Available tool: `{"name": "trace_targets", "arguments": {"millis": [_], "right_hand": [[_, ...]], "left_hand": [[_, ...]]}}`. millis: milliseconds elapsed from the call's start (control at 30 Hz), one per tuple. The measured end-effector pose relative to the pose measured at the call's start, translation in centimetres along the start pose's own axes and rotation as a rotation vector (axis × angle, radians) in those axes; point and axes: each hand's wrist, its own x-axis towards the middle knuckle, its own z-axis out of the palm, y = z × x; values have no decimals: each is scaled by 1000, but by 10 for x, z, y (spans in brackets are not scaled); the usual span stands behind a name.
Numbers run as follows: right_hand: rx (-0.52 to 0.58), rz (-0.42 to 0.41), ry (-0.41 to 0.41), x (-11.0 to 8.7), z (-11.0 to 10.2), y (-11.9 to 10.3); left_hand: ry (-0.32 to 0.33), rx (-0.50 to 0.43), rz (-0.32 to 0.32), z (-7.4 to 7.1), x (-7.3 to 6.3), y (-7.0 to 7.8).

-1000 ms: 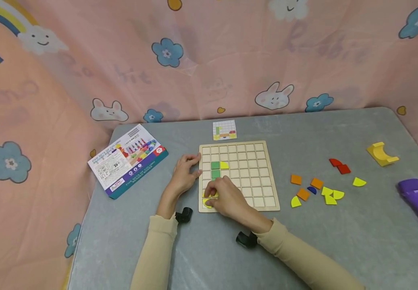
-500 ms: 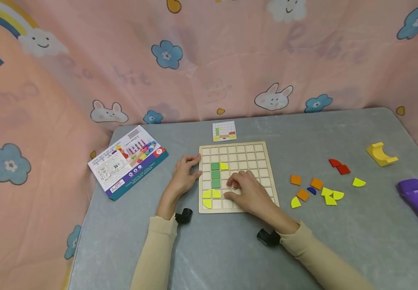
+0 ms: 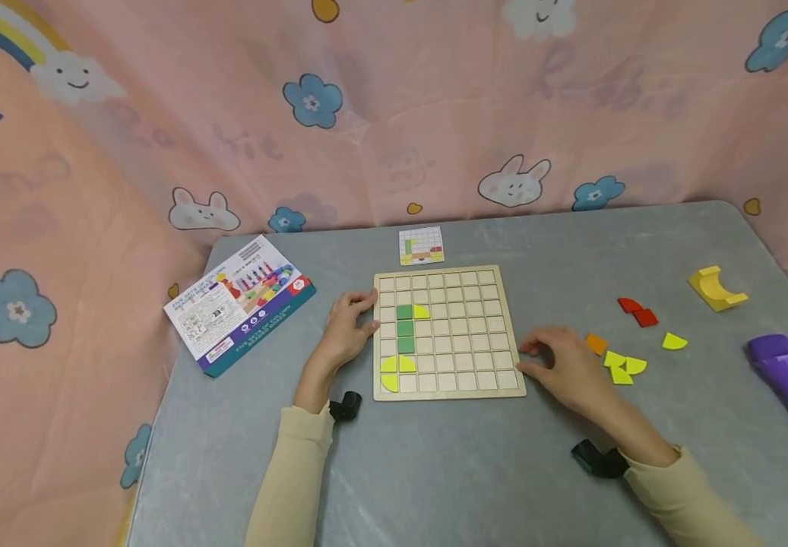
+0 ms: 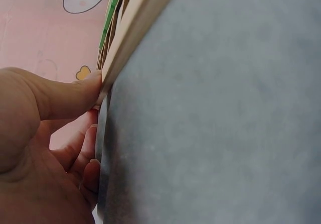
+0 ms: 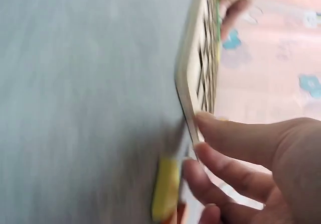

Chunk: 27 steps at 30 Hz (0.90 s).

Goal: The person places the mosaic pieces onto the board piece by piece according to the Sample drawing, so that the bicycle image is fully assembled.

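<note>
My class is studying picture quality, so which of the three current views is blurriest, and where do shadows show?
Right wrist view: blurriest, the yellow piece smeared and the table streaked, a dim shadow beside the piece; left wrist view: a soft dark shadow on the table by the left hand; head view: sharper, the board's squares distinct.

On your one board (image 3: 455, 327) you have three green squares (image 3: 405, 328) and four yellow pieces (image 3: 390, 384); off it, at three o'clock, two red pieces (image 3: 646, 317), one yellow arch (image 3: 716, 292), at least one orange square (image 3: 596, 345) and four loose yellow pieces (image 3: 636, 366); one card (image 3: 422, 245) near twelve; one box (image 3: 239, 304) at nine.
</note>
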Motion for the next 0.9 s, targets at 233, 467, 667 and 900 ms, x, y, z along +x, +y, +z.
{"name": "trace_targets", "arguments": {"millis": [233,467,667,900], "right_hand": [[-59,-3,-67,-11,-22,23],[-93,-15,-117,-17,-29,29],[-115,-60,-135,-17,-28,29],[-100,-106,-161,-15,-29,24]], "left_hand": [[-6,0,4,1,0,0],[-6,-3,-5,-1,0,0],[-5,0,-2,-1,0,0],[-7,-4,-8,-1,-1,1]]}}
